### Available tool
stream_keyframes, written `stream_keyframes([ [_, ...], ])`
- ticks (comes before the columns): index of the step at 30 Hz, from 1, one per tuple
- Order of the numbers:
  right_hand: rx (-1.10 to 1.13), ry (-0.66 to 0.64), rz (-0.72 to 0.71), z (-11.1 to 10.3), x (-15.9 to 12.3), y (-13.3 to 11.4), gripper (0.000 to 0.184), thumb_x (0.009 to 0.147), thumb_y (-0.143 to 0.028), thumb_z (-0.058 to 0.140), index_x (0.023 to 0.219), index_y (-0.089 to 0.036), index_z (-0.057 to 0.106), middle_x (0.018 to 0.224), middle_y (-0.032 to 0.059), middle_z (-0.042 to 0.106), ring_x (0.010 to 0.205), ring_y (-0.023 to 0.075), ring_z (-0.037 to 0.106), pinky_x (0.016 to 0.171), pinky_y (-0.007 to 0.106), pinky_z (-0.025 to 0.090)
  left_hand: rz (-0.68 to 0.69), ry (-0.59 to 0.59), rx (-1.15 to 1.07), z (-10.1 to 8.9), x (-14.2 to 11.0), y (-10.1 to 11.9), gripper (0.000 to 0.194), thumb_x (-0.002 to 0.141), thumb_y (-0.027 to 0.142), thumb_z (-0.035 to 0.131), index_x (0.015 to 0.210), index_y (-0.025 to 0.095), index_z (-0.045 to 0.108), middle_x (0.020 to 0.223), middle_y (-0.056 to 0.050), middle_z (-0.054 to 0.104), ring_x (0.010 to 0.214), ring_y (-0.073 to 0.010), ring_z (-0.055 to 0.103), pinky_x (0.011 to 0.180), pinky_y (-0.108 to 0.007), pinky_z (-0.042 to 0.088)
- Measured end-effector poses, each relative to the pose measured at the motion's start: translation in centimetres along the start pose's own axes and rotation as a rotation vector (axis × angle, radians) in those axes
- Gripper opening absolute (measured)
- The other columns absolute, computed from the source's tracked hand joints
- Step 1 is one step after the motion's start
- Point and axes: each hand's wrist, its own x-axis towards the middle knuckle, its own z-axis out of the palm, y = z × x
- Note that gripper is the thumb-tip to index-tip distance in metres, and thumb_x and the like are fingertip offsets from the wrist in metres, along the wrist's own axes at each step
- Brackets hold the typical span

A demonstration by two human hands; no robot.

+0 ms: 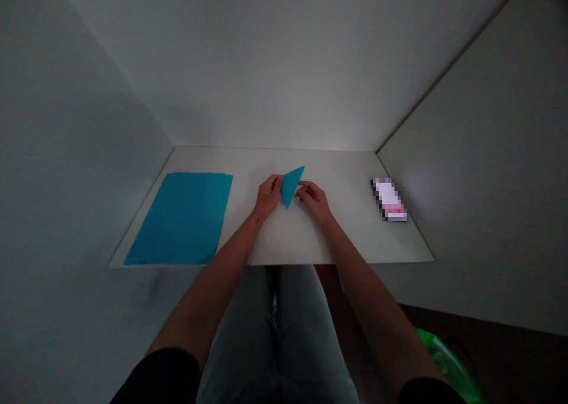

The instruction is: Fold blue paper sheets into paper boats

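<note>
A sheet of blue paper folded into a triangle [290, 185] is raised slightly over the white desk [293, 238], one point facing down toward me. My left hand [268, 197] pinches its left edge between the fingers and thumb. My right hand [314, 203] meets its right side, with the fingertips at the edge. Nothing else lies between my hands.
A stack of flat blue paper sheets [180, 217] lies on the desk's left side. A phone [389, 199] with a pixelated screen lies at the right. Pale walls bound the desk on three sides. A green plastic bag [448, 365] sits on the floor at lower right.
</note>
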Motion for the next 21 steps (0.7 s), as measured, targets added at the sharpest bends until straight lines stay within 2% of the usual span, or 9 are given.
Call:
stream_keyframes([
  [4,0.031,-0.041,-0.005,0.1,1.9,1.2,0.053,0.085,-0.062,0.083,0.119,-0.026,0.066,0.081,-0.0014,0.067,0.074,0.0175,0.064,0.07,0.032,0.056,0.063,-0.011,-0.068,0.9,3.2,-1.1,0.04,0.104,0.057,0.06,0.109,0.019,0.073,0.092,-0.005,0.073,0.078,-0.0166,0.063,0.071,-0.027,0.052],
  [8,0.112,-0.055,-0.053,-0.4,4.0,1.7,0.065,0.082,-0.056,0.09,0.135,-0.03,0.062,0.083,-0.0037,0.068,0.072,0.0159,0.063,0.07,0.031,0.057,0.055,-0.043,-0.148,1.3,5.0,-1.8,0.042,0.102,0.059,0.063,0.112,0.02,0.074,0.105,-0.007,0.077,0.085,-0.0173,0.068,0.075,-0.028,0.056],
  [12,0.128,-0.123,-0.053,-1.4,5.8,1.5,0.081,0.081,-0.049,0.092,0.152,-0.033,0.055,0.09,-0.0019,0.072,0.077,0.0187,0.067,0.074,0.034,0.06,0.035,-0.098,-0.174,1.2,5.5,-2.4,0.041,0.102,0.058,0.064,0.117,0.02,0.074,0.107,-0.007,0.077,0.08,-0.0158,0.069,0.068,-0.026,0.056],
  [16,0.139,-0.212,-0.055,-1.9,6.6,1.1,0.085,0.083,-0.05,0.091,0.157,-0.033,0.053,0.103,0.0018,0.076,0.087,0.0213,0.072,0.081,0.038,0.063,0.037,-0.143,-0.165,1.2,5.7,-3.0,0.037,0.104,0.053,0.064,0.12,0.02,0.073,0.105,-0.007,0.078,0.077,-0.0156,0.07,0.065,-0.026,0.055],
  [21,0.148,-0.248,-0.086,-2.0,6.8,1.3,0.082,0.085,-0.049,0.09,0.157,-0.035,0.054,0.104,0.0015,0.075,0.093,0.0217,0.073,0.088,0.04,0.065,0.088,-0.131,-0.15,1.2,5.6,-3.1,0.037,0.105,0.049,0.065,0.127,0.021,0.073,0.122,-0.012,0.075,0.094,-0.0189,0.074,0.073,-0.028,0.06],
])
